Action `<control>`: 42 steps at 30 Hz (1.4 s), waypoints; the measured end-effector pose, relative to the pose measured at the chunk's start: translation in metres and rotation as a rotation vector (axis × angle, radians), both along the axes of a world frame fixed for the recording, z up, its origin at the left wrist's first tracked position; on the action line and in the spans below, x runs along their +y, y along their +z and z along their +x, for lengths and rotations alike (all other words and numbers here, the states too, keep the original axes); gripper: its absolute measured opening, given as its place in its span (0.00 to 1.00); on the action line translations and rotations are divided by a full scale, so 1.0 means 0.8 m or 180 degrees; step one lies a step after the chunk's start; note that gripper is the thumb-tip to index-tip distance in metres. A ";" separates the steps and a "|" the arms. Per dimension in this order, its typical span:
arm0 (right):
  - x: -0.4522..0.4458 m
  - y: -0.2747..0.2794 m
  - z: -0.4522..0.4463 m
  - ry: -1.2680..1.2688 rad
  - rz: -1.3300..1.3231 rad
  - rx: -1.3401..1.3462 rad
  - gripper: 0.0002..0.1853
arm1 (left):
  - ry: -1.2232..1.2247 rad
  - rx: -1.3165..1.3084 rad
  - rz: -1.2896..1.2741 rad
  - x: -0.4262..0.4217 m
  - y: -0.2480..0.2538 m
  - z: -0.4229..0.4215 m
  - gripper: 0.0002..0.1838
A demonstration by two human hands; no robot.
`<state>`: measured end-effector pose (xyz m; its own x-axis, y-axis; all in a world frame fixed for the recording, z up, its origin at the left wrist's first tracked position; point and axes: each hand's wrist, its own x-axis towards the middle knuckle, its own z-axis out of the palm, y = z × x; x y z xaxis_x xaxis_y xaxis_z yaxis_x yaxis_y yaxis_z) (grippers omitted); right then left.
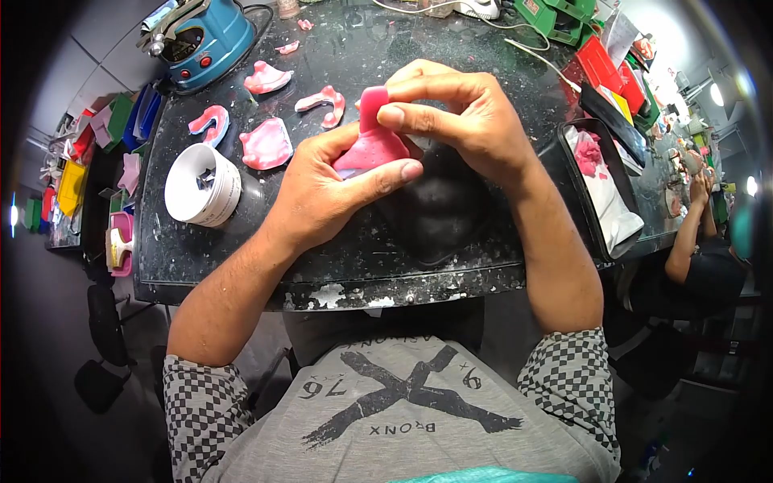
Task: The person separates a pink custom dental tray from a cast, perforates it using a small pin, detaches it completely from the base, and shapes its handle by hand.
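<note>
Two-handed work on a pink piece [378, 150], held above the black bench [233, 262]; clock positions are read from the piece, with 12 o'clock away from the person. The left hand [328, 189] grasps the piece from 8 o'clock, its thumb across the near side; its other fingers are largely hidden. The right hand [479, 113], at 2 o'clock, pinches the edge of a tab [373, 101] between thumb and fingers; the tab rises from the piece toward 12 o'clock. A pale violet edge shows beneath the pink near the left thumb.

The step in hand appears to be the setting or shaping of the tab as a handle. The next move seems to call for a steady left grip and light, even pressure where tab meets base, keeping the tab straight; if the material is soft, as it looks, a hard pinch could bend it.

Surroundings: a pink arch [338, 105] lies near, between 10 and 11 o'clock; a pink slab [267, 145] and, farther out, a white tub [224, 196] at 9; a blue machine [208, 72] at 10; a black tray [575, 193] at 3.
</note>
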<state>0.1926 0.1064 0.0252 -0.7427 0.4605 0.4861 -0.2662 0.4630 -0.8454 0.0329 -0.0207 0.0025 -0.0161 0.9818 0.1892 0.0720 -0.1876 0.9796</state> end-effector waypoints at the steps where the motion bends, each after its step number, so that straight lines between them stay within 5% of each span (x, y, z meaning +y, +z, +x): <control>1: 0.002 -0.002 0.001 0.0018 -0.0069 -0.0017 0.11 | 0.0003 -0.0035 -0.0022 0.001 -0.001 -0.001 0.14; 25: -0.014 -0.005 -0.012 -0.0522 -0.0156 0.0147 0.12 | 0.0081 -0.0115 -0.0046 0.006 -0.010 -0.004 0.16; 32: -0.002 -0.003 -0.005 -0.0927 0.2120 0.0498 0.07 | 0.0774 0.0291 0.0567 0.010 -0.006 -0.003 0.24; 42: -0.004 -0.012 -0.010 -0.0985 0.2211 0.0551 0.09 | 0.0852 0.0616 0.0483 0.002 -0.001 -0.004 0.17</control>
